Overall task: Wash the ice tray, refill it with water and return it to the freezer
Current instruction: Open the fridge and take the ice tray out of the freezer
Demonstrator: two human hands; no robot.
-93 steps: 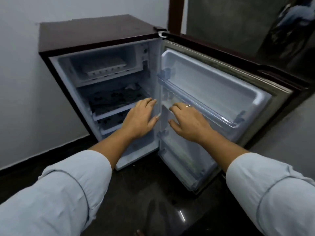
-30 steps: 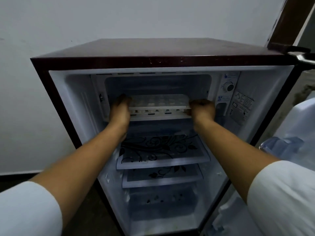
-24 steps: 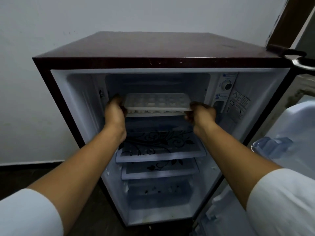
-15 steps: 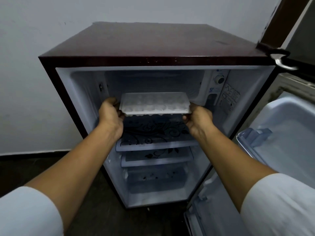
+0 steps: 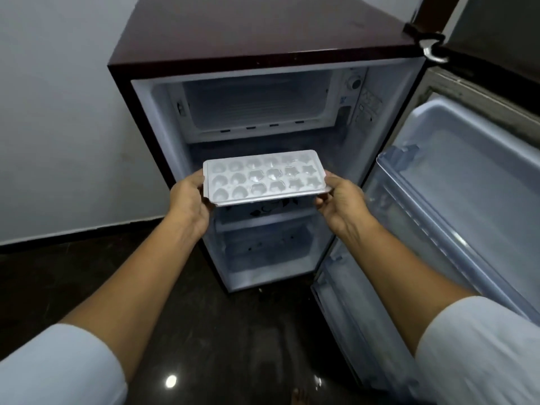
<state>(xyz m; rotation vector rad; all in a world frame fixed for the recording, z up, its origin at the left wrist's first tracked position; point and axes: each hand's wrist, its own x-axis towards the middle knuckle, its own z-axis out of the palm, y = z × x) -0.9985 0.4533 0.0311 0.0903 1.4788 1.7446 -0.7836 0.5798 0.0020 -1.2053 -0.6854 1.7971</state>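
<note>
Gripping its ends, left hand [image 5: 190,197] and right hand [image 5: 342,200] have pulled the ice tray [image 5: 264,178] out of the freezer [image 5: 257,103]; washing next.

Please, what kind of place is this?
Probably a room in a home, perhaps near a kitchen: a small fridge with its door open stands on a dark glossy floor by a plain white wall. An ice tray is held before it.

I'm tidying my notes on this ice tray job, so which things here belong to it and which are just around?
Job: ice tray, held at its ends by the left hand and right hand; freezer compartment.
Just around: shelf, bottom drawer, dial, open door.
</note>
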